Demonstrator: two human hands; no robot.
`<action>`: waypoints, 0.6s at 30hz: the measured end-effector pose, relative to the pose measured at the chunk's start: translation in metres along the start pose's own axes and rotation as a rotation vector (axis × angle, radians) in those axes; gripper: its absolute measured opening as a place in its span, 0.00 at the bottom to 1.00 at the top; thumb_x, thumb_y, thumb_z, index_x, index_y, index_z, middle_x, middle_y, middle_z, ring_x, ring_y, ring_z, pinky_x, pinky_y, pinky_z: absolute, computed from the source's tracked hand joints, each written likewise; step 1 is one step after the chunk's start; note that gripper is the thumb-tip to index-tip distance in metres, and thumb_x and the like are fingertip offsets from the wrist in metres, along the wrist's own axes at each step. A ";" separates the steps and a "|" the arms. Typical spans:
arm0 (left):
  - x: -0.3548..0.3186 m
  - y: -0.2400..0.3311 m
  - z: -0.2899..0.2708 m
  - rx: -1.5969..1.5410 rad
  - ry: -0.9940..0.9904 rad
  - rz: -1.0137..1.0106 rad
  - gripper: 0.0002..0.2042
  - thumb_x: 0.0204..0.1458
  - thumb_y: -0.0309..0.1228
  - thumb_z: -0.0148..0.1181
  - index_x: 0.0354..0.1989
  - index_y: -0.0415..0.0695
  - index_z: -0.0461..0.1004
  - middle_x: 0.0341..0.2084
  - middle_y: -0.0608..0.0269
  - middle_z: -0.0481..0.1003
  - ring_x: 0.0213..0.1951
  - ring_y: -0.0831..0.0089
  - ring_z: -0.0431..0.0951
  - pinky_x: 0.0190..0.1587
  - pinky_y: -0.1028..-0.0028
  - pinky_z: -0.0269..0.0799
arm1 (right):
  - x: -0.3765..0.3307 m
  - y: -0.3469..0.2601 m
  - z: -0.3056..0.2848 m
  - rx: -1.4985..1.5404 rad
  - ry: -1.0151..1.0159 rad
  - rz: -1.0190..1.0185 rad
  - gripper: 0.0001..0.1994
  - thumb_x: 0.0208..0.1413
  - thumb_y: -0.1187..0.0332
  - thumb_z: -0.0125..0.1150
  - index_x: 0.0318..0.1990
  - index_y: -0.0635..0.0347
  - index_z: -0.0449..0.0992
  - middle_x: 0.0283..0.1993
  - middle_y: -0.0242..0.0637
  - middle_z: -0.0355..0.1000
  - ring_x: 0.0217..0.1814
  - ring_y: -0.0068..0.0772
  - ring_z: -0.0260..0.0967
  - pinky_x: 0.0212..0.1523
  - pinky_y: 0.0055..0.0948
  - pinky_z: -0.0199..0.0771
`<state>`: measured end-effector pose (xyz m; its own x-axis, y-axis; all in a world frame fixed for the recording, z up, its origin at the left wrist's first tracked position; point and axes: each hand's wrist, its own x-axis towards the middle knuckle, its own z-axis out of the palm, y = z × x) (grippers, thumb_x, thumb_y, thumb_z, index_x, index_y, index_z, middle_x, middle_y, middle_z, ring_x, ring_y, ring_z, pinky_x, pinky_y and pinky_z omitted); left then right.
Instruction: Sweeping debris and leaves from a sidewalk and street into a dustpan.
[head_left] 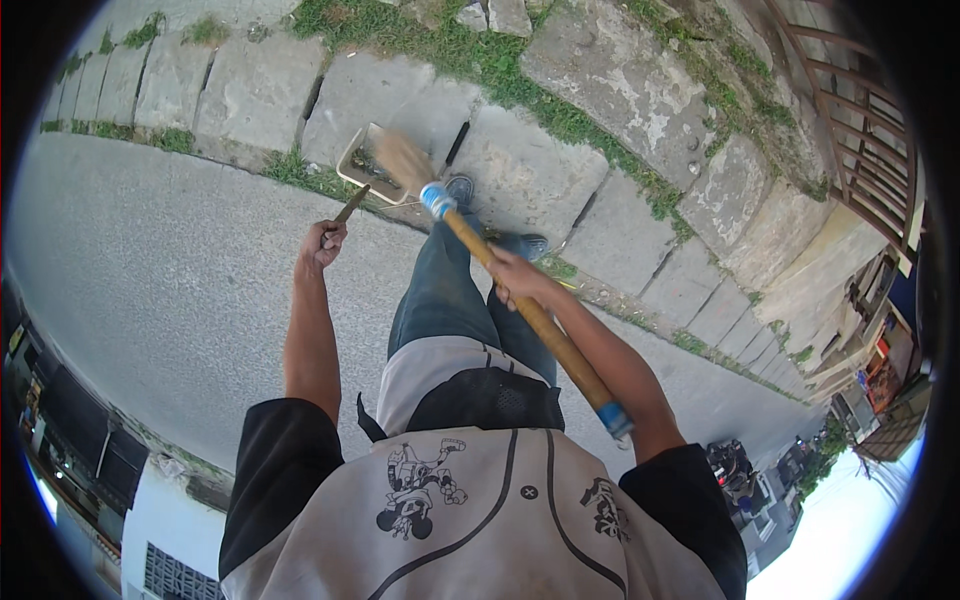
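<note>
My left hand [325, 243] is closed around a short wooden stick handle [352, 203]. That handle slants up to a cream, open-topped plastic pan [347, 163] with dark litter in it; how the two join is hard to make out. Closed about the middle of a long broom [563, 345] is my right hand [522, 275]. Blue and white wrapping binds the broom's yellowish pole at both ends. Its tan bristles [403, 162], smeared by motion, are over the right part of the pan, near my shoes.
Concrete slabs [255, 85] with grassy gaps border the grey road [170, 240]. A narrow black bar or gap [457, 143] lies beside my foot. Weeds and a rough stone ledge [630, 90] run beyond, with a rusty metal railing [860, 130] at far right. A motorcycle [730, 470] stands lower right.
</note>
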<state>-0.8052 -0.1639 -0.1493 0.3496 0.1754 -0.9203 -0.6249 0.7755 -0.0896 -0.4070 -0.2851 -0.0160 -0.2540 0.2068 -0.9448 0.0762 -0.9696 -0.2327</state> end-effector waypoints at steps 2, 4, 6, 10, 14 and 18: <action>-0.001 0.002 -0.003 0.001 -0.012 0.010 0.02 0.55 0.19 0.38 0.31 0.34 0.56 0.15 0.68 0.56 0.12 0.83 0.53 0.09 0.85 0.49 | -0.042 0.001 0.016 0.006 -0.091 0.001 0.25 0.62 0.63 0.43 0.68 0.48 0.52 0.21 0.28 0.60 0.15 0.20 0.62 0.13 0.26 0.65; -0.001 0.002 0.000 0.004 0.065 0.015 0.03 0.54 0.19 0.38 0.29 0.35 0.57 0.14 0.68 0.56 0.11 0.84 0.53 0.08 0.85 0.49 | -0.069 0.009 0.026 -0.030 -0.054 -0.026 0.26 0.63 0.64 0.43 0.69 0.47 0.51 0.22 0.28 0.60 0.15 0.20 0.61 0.14 0.26 0.66; -0.001 -0.002 -0.001 -0.012 0.104 0.022 0.04 0.54 0.19 0.39 0.28 0.36 0.57 0.14 0.68 0.56 0.11 0.84 0.53 0.08 0.85 0.48 | -0.080 0.004 0.024 -0.067 -0.031 -0.049 0.27 0.63 0.64 0.43 0.70 0.46 0.49 0.23 0.28 0.60 0.15 0.20 0.61 0.14 0.25 0.66; -0.010 -0.003 -0.018 0.061 0.040 0.005 0.05 0.55 0.21 0.40 0.26 0.37 0.57 0.13 0.69 0.56 0.11 0.84 0.53 0.08 0.86 0.48 | -0.095 -0.029 0.008 -0.070 0.135 -0.022 0.28 0.64 0.64 0.43 0.70 0.43 0.46 0.21 0.30 0.61 0.16 0.20 0.61 0.15 0.26 0.66; -0.051 0.010 -0.038 0.250 0.039 0.001 0.06 0.55 0.22 0.43 0.26 0.39 0.59 0.12 0.72 0.55 0.10 0.86 0.52 0.08 0.86 0.47 | -0.089 -0.048 -0.016 -0.117 0.283 -0.038 0.27 0.64 0.62 0.43 0.70 0.44 0.48 0.26 0.29 0.61 0.16 0.18 0.57 0.16 0.23 0.64; -0.085 0.032 -0.048 0.524 0.176 -0.072 0.08 0.53 0.23 0.48 0.22 0.43 0.61 0.10 0.75 0.54 0.10 0.88 0.50 0.07 0.85 0.44 | -0.072 -0.042 -0.037 -0.113 0.317 -0.071 0.28 0.63 0.62 0.43 0.70 0.42 0.47 0.20 0.30 0.61 0.16 0.21 0.60 0.15 0.26 0.67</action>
<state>-0.8879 -0.1832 -0.0924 0.2287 0.0423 -0.9726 -0.1575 0.9875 0.0059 -0.3564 -0.2544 0.0531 0.0481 0.3205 -0.9460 0.1802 -0.9343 -0.3074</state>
